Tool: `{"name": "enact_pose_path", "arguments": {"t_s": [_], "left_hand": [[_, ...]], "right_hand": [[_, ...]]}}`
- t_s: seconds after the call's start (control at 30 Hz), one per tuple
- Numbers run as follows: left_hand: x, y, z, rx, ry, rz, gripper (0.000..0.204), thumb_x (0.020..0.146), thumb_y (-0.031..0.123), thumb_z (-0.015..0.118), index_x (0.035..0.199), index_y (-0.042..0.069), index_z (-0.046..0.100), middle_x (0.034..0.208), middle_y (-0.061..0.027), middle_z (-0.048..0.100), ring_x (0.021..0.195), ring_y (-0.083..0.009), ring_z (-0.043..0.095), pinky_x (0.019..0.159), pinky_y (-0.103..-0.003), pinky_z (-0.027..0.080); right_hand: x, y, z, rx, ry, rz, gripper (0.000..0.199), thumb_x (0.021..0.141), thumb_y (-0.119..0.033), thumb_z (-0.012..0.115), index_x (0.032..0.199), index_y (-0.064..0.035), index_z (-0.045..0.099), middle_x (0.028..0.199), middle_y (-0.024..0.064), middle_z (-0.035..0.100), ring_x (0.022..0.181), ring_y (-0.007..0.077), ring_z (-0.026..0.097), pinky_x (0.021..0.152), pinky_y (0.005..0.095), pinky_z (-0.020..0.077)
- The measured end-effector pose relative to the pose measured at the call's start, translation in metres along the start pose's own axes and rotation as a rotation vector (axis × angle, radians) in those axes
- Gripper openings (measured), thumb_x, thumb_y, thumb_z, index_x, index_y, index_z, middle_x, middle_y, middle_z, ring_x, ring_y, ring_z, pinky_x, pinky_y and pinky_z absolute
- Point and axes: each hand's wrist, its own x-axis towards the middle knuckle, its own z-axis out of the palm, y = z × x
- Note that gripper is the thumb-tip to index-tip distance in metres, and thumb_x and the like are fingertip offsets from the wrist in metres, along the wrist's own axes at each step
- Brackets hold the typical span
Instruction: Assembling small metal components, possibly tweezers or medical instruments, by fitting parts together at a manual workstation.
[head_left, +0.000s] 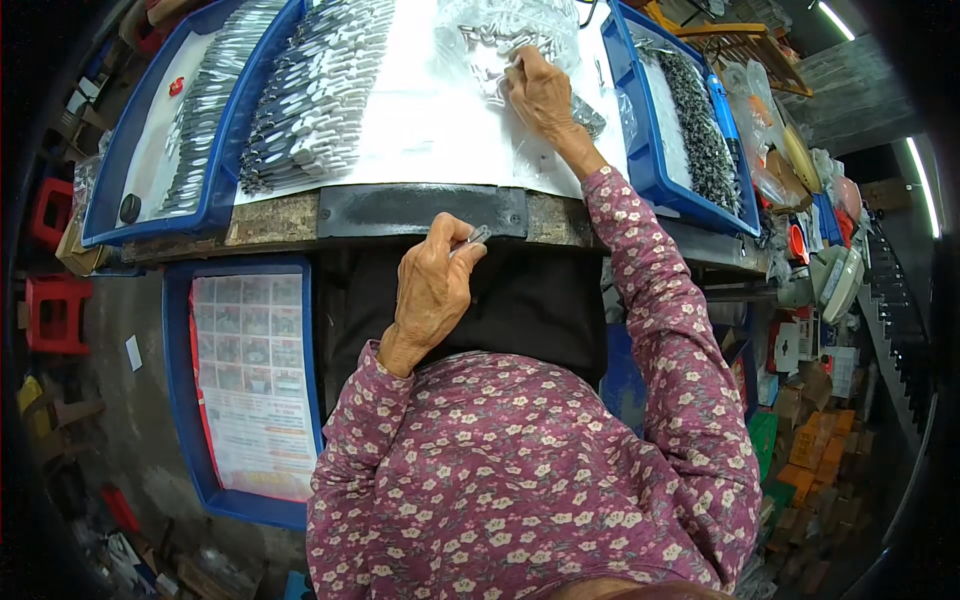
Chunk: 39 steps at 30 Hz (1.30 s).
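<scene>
Rows of slim grey-and-white metal pieces [310, 95] lie in a blue plastic tray on the white-covered surface [430, 140]. The left hand [432, 290] pinches one small silvery metal piece [474, 238] at the surface's near edge, its grip closed on it. The right hand [540, 92] presses fingertips into a loose pile of clear plastic sleeves [500, 40]; whether its grip encloses one cannot be told. Separating a single sleeve cleanly looks like the careful part.
</scene>
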Motion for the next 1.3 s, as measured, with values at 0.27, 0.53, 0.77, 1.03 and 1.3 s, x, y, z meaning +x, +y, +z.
{"name": "enact_pose_path", "arguments": {"t_s": [0.27,0.53,0.77,1.03,1.3], "left_hand": [[0.001,0.001,0.0,-0.013,-0.014,-0.022,0.01,0.079,0.004,0.054,0.084,0.001,0.046,0.062,-0.0139,0.054,0.056,-0.028,0.056,0.052,-0.033,0.042],[0.0,0.003,-0.001,-0.075,0.011,-0.037,0.008,0.08,0.004,0.053,0.083,0.001,0.047,0.063,-0.0112,0.054,0.055,-0.0212,0.055,0.051,-0.03,0.041],[0.003,0.011,-0.006,-0.22,0.02,-0.13,0.005,0.082,0.003,0.053,0.081,0.001,0.048,0.063,-0.0027,0.05,0.056,-0.0077,0.046,0.05,-0.022,0.036],[0.001,0.008,-0.003,-0.249,0.023,-0.151,0.007,0.082,0.004,0.055,0.081,0.0,0.049,0.064,-0.0017,0.05,0.057,-0.0069,0.045,0.05,-0.021,0.036],[-0.001,0.005,0.0,-0.176,0.025,-0.101,0.007,0.081,0.004,0.055,0.081,0.0,0.049,0.062,-0.0045,0.05,0.055,-0.0092,0.046,0.049,-0.023,0.037]], "right_hand": [[0.005,0.019,-0.01,0.4,-0.042,0.205,0.014,0.08,-0.01,0.052,0.085,0.002,0.053,0.066,0.0147,0.06,0.061,0.0218,0.062,0.055,0.0306,0.0493],[-0.016,-0.039,-0.071,0.862,-0.245,0.255,0.025,0.087,-0.02,0.052,0.101,0.0,0.056,0.085,0.0113,0.064,0.076,0.0193,0.064,0.071,0.0292,0.0538],[-0.074,-0.082,-0.092,1.432,-0.387,0.501,0.025,0.087,-0.02,0.053,0.104,-0.0028,0.057,0.092,0.0066,0.06,0.077,0.0083,0.054,0.071,0.0232,0.0443],[-0.117,-0.1,-0.079,1.667,-0.291,0.675,0.019,0.086,-0.013,0.054,0.099,0.0014,0.056,0.089,0.0077,0.059,0.07,0.0077,0.054,0.06,0.0194,0.0442],[-0.127,-0.106,-0.078,1.52,-0.167,0.731,0.016,0.087,-0.013,0.054,0.09,0.002,0.056,0.075,0.0051,0.057,0.057,0.0084,0.053,0.047,0.0174,0.0425]]}}
